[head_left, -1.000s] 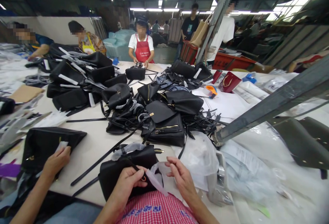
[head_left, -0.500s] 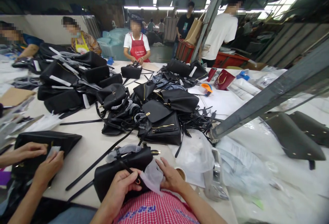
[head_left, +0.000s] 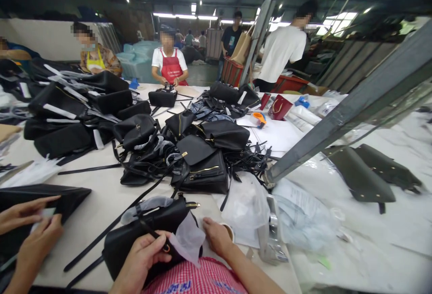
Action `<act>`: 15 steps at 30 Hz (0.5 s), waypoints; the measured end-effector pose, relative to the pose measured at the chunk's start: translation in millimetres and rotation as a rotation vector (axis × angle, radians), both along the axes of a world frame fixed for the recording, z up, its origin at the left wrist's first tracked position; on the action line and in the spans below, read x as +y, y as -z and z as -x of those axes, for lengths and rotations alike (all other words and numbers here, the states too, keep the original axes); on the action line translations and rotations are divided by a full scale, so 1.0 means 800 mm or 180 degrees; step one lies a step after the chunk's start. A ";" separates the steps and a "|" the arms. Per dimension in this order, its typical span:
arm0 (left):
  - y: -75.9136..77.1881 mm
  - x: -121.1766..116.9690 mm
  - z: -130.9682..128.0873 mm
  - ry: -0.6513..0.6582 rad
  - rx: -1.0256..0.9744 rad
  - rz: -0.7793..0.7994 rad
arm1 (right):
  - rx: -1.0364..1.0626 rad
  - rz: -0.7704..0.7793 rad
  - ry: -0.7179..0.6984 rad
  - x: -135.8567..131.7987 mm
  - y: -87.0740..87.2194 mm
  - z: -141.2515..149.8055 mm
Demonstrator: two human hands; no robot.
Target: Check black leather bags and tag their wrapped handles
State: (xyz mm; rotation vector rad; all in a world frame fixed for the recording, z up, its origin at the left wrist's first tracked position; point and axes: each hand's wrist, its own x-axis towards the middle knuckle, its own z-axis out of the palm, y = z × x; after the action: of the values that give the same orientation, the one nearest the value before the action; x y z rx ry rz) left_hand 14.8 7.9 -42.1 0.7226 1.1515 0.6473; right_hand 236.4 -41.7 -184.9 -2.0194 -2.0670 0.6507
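Black leather handbag [head_left: 124, 246] lies under the left hand [head_left: 141, 258], long axis running 7-to-1 o'clock. Left hand is the nearer one, pinching a thin strap [head_left: 151, 235] by a gold buckle [head_left: 166, 248]. Right hand [head_left: 216, 237] is loosely open at 3 o'clock from the bag, just beside white tissue paper [head_left: 187, 242] — not on the bag.

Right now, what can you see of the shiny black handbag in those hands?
The black handbag looks like smooth leather and has a gold-coloured metal tip at its top edge. It lies on the white table, held by the left hand, whose fingers pinch a thin black strap with a small gold ring. A white tissue sheet pokes out at one side, and cloudy plastic wrap lies along the top.
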 end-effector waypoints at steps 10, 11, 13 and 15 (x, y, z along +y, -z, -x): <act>0.007 0.008 0.002 0.0075 0.0063 0.0150 | -0.0344 -0.0329 0.0845 -0.131 0.011 -0.091; 0.009 0.009 0.002 0.0073 0.0074 0.0159 | -0.0497 -0.0016 0.0907 -0.140 0.019 -0.098; 0.008 0.009 0.000 0.0033 0.0093 0.0115 | -0.0618 0.0444 0.0989 -0.147 0.030 -0.103; 0.002 0.007 -0.002 0.0000 0.0100 0.0032 | -0.0557 0.0617 0.1007 -0.144 0.032 -0.100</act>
State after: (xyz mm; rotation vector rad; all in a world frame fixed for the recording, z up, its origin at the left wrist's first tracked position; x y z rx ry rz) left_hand 16.5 13.1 -43.5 0.7265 1.1829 0.6318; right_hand 316.5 -157.3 -210.2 -2.5243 -1.7648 0.6550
